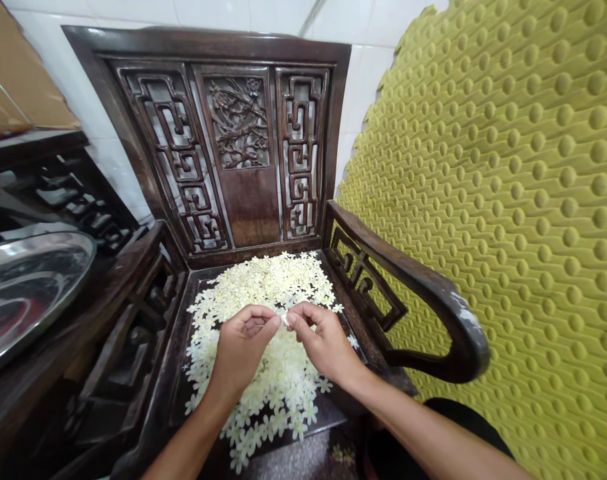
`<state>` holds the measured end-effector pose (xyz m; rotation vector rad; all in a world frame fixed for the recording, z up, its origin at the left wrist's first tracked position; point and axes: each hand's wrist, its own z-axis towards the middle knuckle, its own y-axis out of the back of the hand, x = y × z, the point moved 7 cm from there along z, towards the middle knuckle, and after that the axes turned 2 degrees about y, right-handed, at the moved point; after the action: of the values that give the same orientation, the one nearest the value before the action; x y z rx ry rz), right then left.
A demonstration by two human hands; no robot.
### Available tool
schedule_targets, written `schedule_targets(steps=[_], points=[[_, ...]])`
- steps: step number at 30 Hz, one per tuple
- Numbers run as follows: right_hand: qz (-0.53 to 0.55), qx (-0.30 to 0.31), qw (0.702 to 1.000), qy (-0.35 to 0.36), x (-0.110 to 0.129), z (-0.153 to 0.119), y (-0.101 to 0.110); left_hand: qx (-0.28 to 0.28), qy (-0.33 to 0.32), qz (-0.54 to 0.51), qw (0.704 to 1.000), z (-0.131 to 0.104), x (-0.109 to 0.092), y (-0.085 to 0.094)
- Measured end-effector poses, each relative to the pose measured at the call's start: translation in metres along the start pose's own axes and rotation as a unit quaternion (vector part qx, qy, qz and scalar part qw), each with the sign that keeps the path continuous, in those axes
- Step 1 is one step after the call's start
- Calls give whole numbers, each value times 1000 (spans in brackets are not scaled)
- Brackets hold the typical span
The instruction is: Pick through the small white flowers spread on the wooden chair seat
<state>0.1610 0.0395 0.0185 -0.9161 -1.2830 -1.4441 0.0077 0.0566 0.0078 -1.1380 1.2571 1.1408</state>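
Many small white and pale yellow flowers (278,280) lie heaped over the dark wooden seat of a carved chair. Above the middle of the heap, my left hand (250,333) and my right hand (318,333) come together, fingertips nearly touching. Between them is a small white flower (284,320). My right thumb and index finger pinch it. My left thumb and index finger are pressed together at its left side; what they hold is too small to make out.
The chair's carved backrest (248,207) rises behind the flowers, and a curved armrest (433,287) stands at the right. A shiny metal tray (83,260) rests at the left. A yellow-green bumpy mat (508,167) fills the right side.
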Motion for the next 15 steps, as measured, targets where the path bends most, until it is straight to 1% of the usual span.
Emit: schedule_targets(steps=[3, 6, 10, 15], points=[[-24, -9, 1000, 7, 1, 0, 3, 25, -18, 25, 999, -2, -4, -4], [-33, -15, 999, 7, 1, 1, 4, 33, -33, 32, 998, -2, -4, -6], [-29, -11, 1000, 5, 0, 0, 3, 29, -16, 7, 999, -1, -1, -6], [-32, -7, 999, 0, 0, 0, 3, 25, -7, -3, 1000, 0, -2, -6]])
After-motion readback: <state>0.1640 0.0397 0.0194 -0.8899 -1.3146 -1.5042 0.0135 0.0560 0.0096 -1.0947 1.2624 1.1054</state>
